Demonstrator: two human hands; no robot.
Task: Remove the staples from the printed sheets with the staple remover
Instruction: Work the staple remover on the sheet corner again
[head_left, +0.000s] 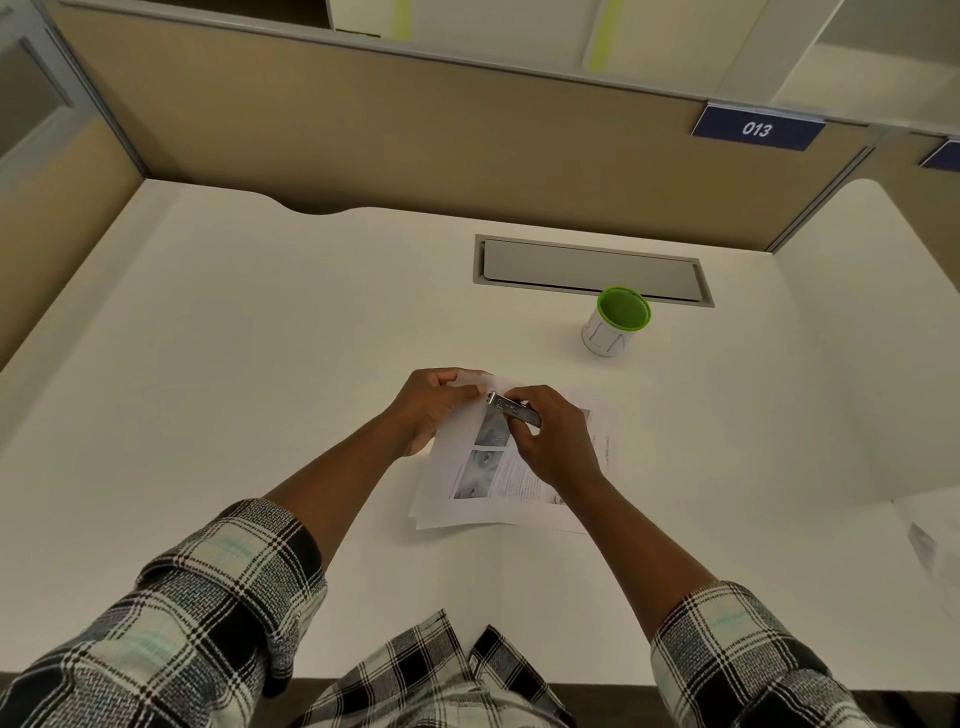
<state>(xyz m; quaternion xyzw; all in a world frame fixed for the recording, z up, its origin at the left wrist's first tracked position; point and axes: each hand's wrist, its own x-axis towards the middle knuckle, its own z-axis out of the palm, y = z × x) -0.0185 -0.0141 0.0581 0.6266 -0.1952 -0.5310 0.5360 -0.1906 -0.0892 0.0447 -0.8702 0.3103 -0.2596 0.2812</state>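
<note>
At the middle of the white counter (260, 338), both forearms reach forward. The left hand (428, 402) pinches the lifted far corner of the printed sheets (498, 488); the right hand (556, 436) grips the metal staple remover (511, 408), its long axis pointing far-left at that corner. A green-rimmed cup (615, 322) stands beyond, contents unclear.
</note>
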